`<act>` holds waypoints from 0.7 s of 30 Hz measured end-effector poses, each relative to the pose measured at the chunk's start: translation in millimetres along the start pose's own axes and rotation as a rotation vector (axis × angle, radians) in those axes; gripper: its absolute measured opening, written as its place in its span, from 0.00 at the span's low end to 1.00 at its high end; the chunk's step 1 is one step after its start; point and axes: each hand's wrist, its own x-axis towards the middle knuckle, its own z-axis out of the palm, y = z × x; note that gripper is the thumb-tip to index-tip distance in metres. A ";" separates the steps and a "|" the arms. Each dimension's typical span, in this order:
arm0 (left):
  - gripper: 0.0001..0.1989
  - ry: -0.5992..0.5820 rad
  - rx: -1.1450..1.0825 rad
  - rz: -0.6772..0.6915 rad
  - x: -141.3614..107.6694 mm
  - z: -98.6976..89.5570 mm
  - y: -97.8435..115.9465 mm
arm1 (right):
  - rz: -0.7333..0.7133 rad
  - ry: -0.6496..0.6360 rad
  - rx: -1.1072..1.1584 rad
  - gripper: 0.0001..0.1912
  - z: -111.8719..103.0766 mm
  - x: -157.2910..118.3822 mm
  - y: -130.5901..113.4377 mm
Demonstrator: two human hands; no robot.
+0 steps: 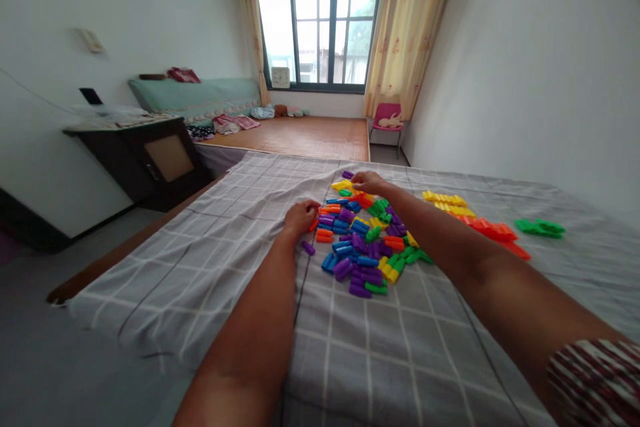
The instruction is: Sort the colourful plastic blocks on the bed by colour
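A heap of small bright plastic peg-like pieces (357, 243) in purple, blue, orange, green and yellow lies on the grey checked bedspread (240, 240). My left hand (301, 216) is at the heap's left edge, its fingers curled over an orange piece (313, 225). Just below it lies a single purple piece (308, 248). At the far end of the heap, my right hand (370, 183) has its fingers bent down beside some yellow pieces (343, 185). What those fingertips hold, if anything, is hidden.
Right of my right forearm lie sorted groups: yellow pieces (445, 200), orange pieces (493, 229) and green pieces (540, 227). Beyond the bedspread is a brown mat-covered bed (320, 133). A dark cabinet (150, 157) stands left, a pink chair (387, 113) at the back right.
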 end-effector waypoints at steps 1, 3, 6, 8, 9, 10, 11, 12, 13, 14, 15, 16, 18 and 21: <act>0.16 0.002 -0.001 -0.002 0.4 0.2 -0.3 | 0.036 -0.006 0.102 0.16 -5.9 -2.4 5.4; 0.16 0.001 -0.002 0.002 1.6 0.5 -0.9 | 0.117 -0.035 0.306 0.17 -20.2 -9.8 20.0; 0.16 -0.001 0.003 0.019 2.7 -0.4 -1.0 | 0.220 -0.091 0.433 0.14 -39.5 -26.9 48.6; 0.16 -0.004 0.014 0.022 2.6 -1.7 -0.1 | 0.285 -0.109 0.436 0.11 -47.1 -40.7 69.2; 0.16 -0.005 0.023 0.018 2.4 -2.3 0.5 | 0.316 -0.118 0.423 0.11 -49.3 -47.4 78.9; 0.16 -0.006 0.034 0.015 2.1 -2.9 1.0 | 0.343 -0.131 0.396 0.10 -50.8 -53.7 88.0; 0.16 -0.006 0.044 0.014 1.8 -3.4 1.3 | 0.366 -0.150 0.348 0.10 -51.9 -59.2 96.1; 0.16 -0.006 0.053 0.016 1.6 -3.8 1.4 | 0.380 -0.166 0.279 0.11 -53.2 -63.7 103.1; 0.16 -0.007 0.060 0.020 1.6 -4.0 1.1 | 0.380 -0.175 0.191 0.11 -54.7 -67.1 108.8; 0.17 -0.008 0.063 0.025 1.7 -4.1 0.6 | 0.368 -0.166 0.095 0.10 -56.7 -69.4 113.2; 0.17 -0.010 0.062 0.030 2.0 -4.1 -0.2 | 0.342 -0.141 0.004 0.09 -59.1 -70.7 116.2; 0.17 -0.012 0.060 0.033 2.4 -4.0 -1.1 | 0.297 -0.112 -0.069 0.08 -61.5 -71.3 118.0; 0.17 -0.011 0.051 0.035 3.3 -3.7 -3.1 | 0.181 -0.091 -0.140 0.10 -65.1 -70.9 118.4; 0.17 -0.011 0.031 0.028 4.5 -2.9 -5.4 | 0.038 -0.200 -0.130 0.19 -62.8 -69.9 114.2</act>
